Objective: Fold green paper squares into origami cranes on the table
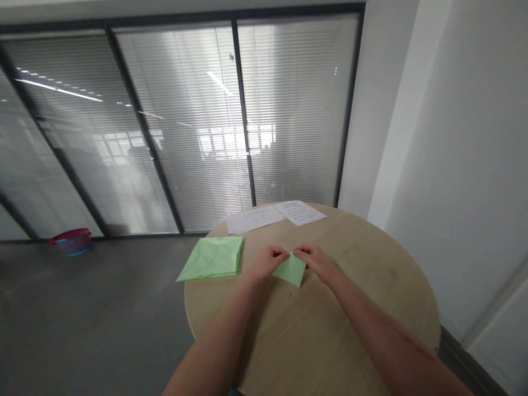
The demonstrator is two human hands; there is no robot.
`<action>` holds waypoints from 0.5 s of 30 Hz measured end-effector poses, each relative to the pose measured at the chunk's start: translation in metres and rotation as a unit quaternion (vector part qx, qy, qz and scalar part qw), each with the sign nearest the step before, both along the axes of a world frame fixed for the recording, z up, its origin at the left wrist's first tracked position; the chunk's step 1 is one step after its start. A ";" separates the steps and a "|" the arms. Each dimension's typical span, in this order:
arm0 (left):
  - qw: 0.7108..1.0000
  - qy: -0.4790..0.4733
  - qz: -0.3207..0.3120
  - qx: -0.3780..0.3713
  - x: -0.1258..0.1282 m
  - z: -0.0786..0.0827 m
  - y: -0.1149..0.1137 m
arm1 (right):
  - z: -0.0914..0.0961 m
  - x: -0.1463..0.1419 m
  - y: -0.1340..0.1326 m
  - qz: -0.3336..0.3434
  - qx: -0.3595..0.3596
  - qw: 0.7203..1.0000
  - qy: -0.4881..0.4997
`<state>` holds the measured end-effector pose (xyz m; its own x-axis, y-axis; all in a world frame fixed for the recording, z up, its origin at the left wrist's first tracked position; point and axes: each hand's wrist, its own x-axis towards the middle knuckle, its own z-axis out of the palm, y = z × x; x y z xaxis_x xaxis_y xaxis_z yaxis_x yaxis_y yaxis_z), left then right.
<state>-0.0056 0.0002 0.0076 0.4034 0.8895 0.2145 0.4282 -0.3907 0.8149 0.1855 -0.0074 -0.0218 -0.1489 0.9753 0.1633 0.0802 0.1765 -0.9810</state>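
A person's left hand (269,260) and right hand (315,260) pinched a small green sheet (291,270) over a round wooden surface (371,280).

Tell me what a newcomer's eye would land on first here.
Probably the small green sheet, held by the left hand and right hand over the round table. Next, the larger green paper bundle at the table's left, one corner jutting past the edge. Then the red-rimmed basket on the grey floor, far left.

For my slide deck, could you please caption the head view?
Left hand and right hand pinch a green paper at a round table.
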 end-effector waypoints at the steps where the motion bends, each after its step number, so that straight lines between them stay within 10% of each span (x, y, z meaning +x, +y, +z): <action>1: 1.000 0.002 0.002 0.000 0.001 -0.001 0.000 | 0.001 0.000 0.000 -0.010 0.015 1.000 -0.010; 15: 0.999 -0.041 0.031 0.007 -0.008 0.003 0.005 | 0.004 0.007 0.004 -0.051 0.003 0.998 0.031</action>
<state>-0.0133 0.0055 0.0104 0.3281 0.9089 0.2573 0.3846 -0.3773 0.8425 0.1926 -0.0035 -0.0178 -0.0382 0.9837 0.1758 0.0367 0.1772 -0.9835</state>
